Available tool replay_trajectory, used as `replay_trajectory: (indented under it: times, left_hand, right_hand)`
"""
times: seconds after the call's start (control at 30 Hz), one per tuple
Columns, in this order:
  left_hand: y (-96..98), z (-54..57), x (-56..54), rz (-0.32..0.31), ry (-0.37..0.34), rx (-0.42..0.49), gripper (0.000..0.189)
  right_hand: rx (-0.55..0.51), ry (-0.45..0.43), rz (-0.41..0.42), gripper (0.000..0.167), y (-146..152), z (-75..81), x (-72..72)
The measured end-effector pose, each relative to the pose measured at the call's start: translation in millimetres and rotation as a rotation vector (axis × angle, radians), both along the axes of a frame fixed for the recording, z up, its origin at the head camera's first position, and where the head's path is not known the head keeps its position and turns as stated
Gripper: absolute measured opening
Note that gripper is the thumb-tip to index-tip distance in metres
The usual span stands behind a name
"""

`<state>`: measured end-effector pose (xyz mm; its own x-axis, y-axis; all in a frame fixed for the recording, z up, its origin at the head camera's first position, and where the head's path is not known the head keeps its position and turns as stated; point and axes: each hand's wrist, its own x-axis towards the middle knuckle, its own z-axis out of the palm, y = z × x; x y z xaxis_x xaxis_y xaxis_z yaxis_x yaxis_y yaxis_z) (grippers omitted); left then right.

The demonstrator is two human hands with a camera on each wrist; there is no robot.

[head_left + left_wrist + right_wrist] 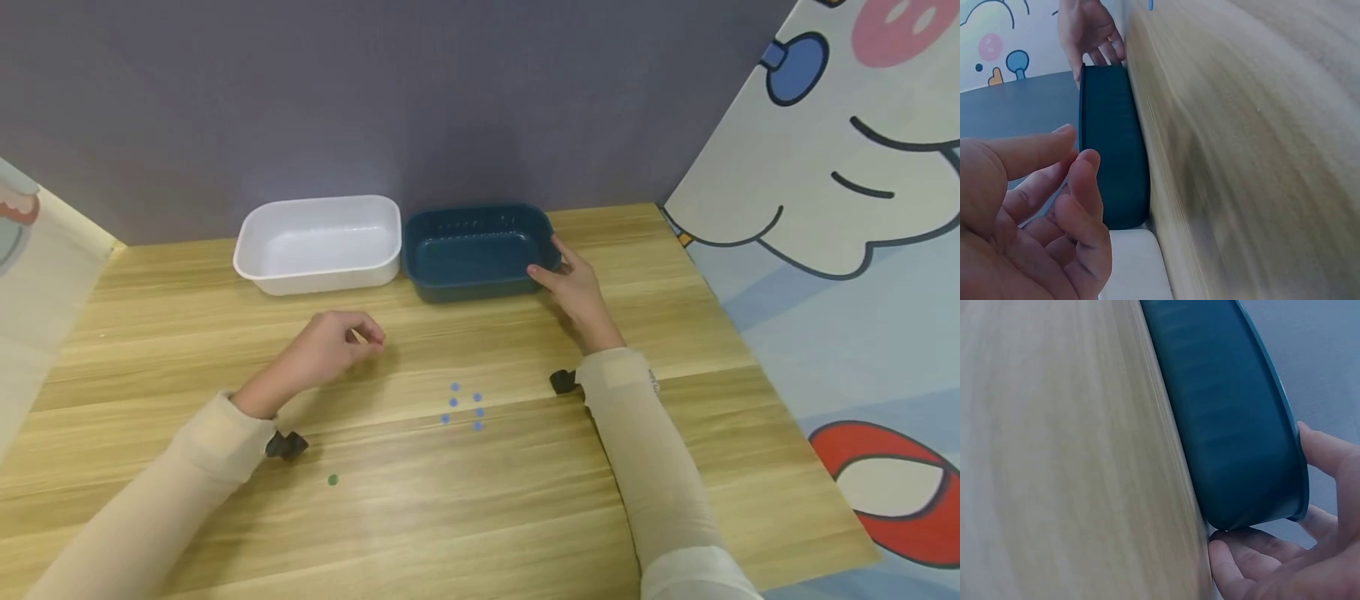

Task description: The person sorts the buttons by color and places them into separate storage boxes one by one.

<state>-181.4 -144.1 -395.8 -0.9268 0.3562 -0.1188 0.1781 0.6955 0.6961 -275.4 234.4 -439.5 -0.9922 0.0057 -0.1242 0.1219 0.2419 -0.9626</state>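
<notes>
My right hand grips the right end of a dark teal plastic bin. In the right wrist view its thumb lies at the rim and other fingers curl against the end wall near the table. My left hand hovers over the table in front of a white bin. Its thumb and index fingertips come together, the other fingers bent; I cannot tell if a tiny piece sits between them. Several small blue discs lie between the hands, and one green disc lies nearer me.
Both bins stand side by side at the back of the wooden table, against a grey panel. Inside the teal bin is a small green spot. A wall with cartoon drawings rises beyond the table's right edge.
</notes>
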Motion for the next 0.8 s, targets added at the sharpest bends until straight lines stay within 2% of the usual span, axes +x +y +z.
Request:
replay_trajectory:
  times: [0.3,0.57,0.8]
  left_hand:
    - [-3.0,1.5,12.9,-0.020,-0.048,-0.019,0.009]
    - [-5.4,1.6,22.9,-0.049,-0.089,-0.024,0.013]
    - [-5.3,0.2,30.3,-0.094,-0.055,-0.057,0.014]
  right_hand:
    - [0.027,0.010,0.002,0.081,1.1,-0.4,0.2]
    - [0.008,-0.006,-0.005,0.081,-0.6,0.5,0.1]
    - [0.013,-0.009,-0.002,0.081,-0.3,-0.3,-0.6]
